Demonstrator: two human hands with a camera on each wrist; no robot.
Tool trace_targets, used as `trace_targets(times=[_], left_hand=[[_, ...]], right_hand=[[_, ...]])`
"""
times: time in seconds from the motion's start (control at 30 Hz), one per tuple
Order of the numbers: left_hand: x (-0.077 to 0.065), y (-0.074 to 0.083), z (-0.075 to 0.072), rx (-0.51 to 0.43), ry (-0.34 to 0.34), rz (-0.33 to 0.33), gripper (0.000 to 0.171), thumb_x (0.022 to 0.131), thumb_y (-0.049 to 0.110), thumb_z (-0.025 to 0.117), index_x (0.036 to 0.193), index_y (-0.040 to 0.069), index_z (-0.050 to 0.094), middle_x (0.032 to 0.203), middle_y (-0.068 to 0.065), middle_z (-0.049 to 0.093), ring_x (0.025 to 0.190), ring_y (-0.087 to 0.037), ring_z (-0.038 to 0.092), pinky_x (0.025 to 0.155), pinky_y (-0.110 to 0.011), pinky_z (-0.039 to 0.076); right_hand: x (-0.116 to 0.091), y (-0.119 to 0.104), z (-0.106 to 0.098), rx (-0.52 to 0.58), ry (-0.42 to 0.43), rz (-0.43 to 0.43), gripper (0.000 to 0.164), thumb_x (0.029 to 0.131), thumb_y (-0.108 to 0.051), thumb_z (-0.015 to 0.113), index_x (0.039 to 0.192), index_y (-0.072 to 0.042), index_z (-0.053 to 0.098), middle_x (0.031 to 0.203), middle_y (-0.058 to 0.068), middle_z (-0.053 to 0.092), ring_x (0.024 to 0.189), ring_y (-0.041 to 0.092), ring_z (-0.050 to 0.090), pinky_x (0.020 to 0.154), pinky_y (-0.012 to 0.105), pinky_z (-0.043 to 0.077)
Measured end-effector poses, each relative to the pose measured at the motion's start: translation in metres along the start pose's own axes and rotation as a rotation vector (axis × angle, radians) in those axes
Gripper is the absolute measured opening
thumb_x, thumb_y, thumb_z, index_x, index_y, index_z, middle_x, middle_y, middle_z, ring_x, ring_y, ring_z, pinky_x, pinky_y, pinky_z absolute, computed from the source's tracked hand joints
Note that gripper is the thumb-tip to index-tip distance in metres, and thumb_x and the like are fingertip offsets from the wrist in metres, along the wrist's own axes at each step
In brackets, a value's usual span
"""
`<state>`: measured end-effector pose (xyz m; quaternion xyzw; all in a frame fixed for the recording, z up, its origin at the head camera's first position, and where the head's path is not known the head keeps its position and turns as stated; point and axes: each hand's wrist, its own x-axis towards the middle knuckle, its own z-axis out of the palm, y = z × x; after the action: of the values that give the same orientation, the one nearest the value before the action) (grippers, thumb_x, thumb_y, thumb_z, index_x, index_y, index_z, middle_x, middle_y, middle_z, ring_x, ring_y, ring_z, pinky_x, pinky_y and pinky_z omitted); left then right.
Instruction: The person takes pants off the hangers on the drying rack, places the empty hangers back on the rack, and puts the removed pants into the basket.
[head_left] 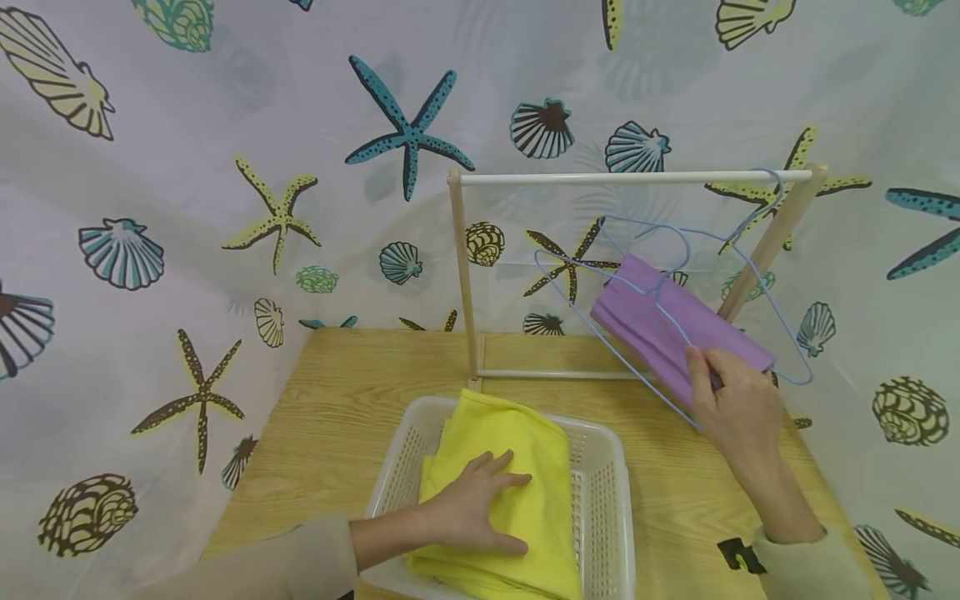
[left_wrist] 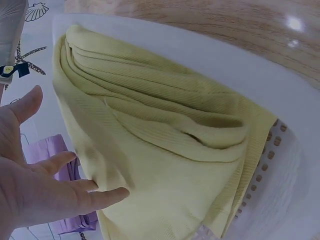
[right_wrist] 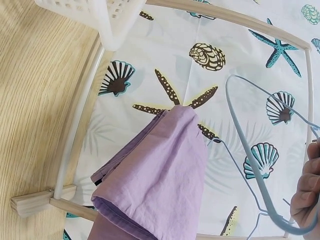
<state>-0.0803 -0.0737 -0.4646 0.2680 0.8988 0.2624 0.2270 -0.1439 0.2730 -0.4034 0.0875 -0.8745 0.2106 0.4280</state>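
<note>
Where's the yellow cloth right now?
In the head view, the folded yellow cloth sits in the white basket at bottom centre, below the spread left hand and nearer the camera than the rack.

no legible lettering, no readable labels or brands, no numbers, no readable signs

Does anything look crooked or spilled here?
The purple cloth slants in the head view instead of lining up with the rail, so it looks askew, though it may just be turned. I see nothing spilled.
</note>
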Motion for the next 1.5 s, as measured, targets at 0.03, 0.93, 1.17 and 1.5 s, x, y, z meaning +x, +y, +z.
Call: trace_targets(times=[0.03, 0.93, 1.17, 1.5], left_hand=[[0.001, -0.001, 0.001, 0.018, -0.009, 0.012, 0.081, 0.076, 0.059, 0.073, 0.145, 0.03, 0.042, 0.162, -0.008, 0.022, 0.148, -0.041, 0.019, 0.106, -0.065, 0.036], [0.008, -0.025, 0.019, 0.282, -0.114, 0.016, 0.098, 0.073, 0.074, 0.064, 0.153, 0.033, 0.025, 0.163, -0.003, 0.019, 0.147, -0.039, 0.025, 0.096, -0.055, 0.05], [0.008, -0.024, 0.022, 0.305, -0.117, -0.011, 0.1, 0.071, 0.075, 0.065, 0.153, 0.034, 0.024, 0.163, -0.002, 0.018, 0.148, -0.038, 0.025, 0.096, -0.056, 0.05], [0.014, -0.034, 0.036, 0.376, -0.106, -0.005, 0.103, 0.07, 0.081, 0.059, 0.154, 0.037, 0.018, 0.164, 0.0, 0.015, 0.148, -0.037, 0.026, 0.092, -0.051, 0.053]], right_hand=[[0.0, 0.0, 0.0, -0.001, 0.001, -0.002, 0.042, 0.092, -0.022, 0.061, 0.057, -0.015, 0.039, 0.049, -0.002, 0.033, 0.046, 0.003, 0.02, 0.039, 0.019, 0.012], [-0.003, -0.002, 0.003, -0.012, -0.003, -0.029, 0.041, 0.092, -0.024, 0.062, 0.058, -0.014, 0.042, 0.049, -0.002, 0.034, 0.047, 0.006, 0.022, 0.041, 0.019, 0.014], [-0.003, -0.002, 0.003, -0.015, -0.02, -0.037, 0.042, 0.093, -0.024, 0.06, 0.057, -0.015, 0.039, 0.05, -0.004, 0.032, 0.048, 0.003, 0.019, 0.041, 0.019, 0.012], [-0.002, -0.004, 0.003, -0.012, -0.004, -0.046, 0.044, 0.094, -0.025, 0.058, 0.057, -0.014, 0.037, 0.05, -0.005, 0.029, 0.047, 0.002, 0.018, 0.041, 0.019, 0.012]])
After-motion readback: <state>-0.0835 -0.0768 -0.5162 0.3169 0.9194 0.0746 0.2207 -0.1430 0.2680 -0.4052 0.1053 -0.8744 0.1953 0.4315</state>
